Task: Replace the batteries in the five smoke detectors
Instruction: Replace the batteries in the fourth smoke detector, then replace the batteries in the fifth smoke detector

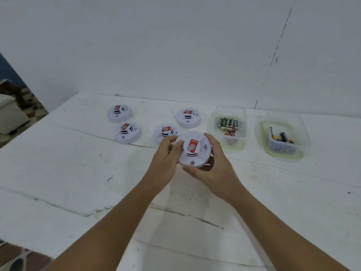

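A person holds one white smoke detector point(192, 150) above the white worktop point(78, 173), between both hands. The left hand point(166, 153) grips its left rim, fingers curled round the edge and thumb lying on the top face. The right hand point(213, 165) cups the right and near side, its fingers curled under the rim and the thumb along the near edge. The held detector faces up, showing a red label on its raised centre and a small grey button near its front edge. Four other smoke detectors lie on the worktop beyond it: one point(166, 132) just behind the held detector and partly hidden by the left hand, one point(188, 117) farther back, and two well to the left, a nearer one point(128, 133) and a farther one point(119, 113). To the right of the held detector sits a clear tray point(227, 146) with a row of green batteries point(227, 123) and some red ones. Farther right stands a second clear tray point(283, 153) holding a jumble of dark batteries point(281, 136).
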`<state>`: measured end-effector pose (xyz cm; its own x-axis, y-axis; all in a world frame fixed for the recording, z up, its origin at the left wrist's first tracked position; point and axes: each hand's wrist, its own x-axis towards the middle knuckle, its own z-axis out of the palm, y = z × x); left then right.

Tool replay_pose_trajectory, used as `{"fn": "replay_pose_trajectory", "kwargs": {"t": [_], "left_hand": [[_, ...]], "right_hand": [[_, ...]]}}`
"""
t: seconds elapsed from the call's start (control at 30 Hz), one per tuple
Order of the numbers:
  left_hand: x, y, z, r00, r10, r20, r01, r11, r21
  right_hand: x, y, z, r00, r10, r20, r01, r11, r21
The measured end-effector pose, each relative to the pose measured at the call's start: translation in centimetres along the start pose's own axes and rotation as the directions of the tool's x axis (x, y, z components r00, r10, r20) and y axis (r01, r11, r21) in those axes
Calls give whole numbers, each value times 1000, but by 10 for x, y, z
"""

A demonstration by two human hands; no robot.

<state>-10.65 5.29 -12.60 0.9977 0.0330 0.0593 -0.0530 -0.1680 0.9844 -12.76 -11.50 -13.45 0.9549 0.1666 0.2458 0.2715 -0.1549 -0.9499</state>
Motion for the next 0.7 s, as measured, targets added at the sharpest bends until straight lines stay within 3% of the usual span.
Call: {"fn": "replay_pose_trajectory", "kwargs": {"t": [0.2,0.43,0.6,0.7], "left_hand": [[37,22,-72,988,-17,-153,17,1000,-3],[118,31,-116,968,-51,-247,87,987,135],[182,20,-122,973,-112,-201,170,939,300],[209,7,-120,972,-188,-138,231,856,462]], "right_hand": [[66,-27,41,995,7,102,14,979,-205],[151,-31,57,999,42,20,-28,894,-448],[201,-17,47,998,53,39,-12,728,-685],[219,-7,40,992,118,37,-49,653,-755]]}}
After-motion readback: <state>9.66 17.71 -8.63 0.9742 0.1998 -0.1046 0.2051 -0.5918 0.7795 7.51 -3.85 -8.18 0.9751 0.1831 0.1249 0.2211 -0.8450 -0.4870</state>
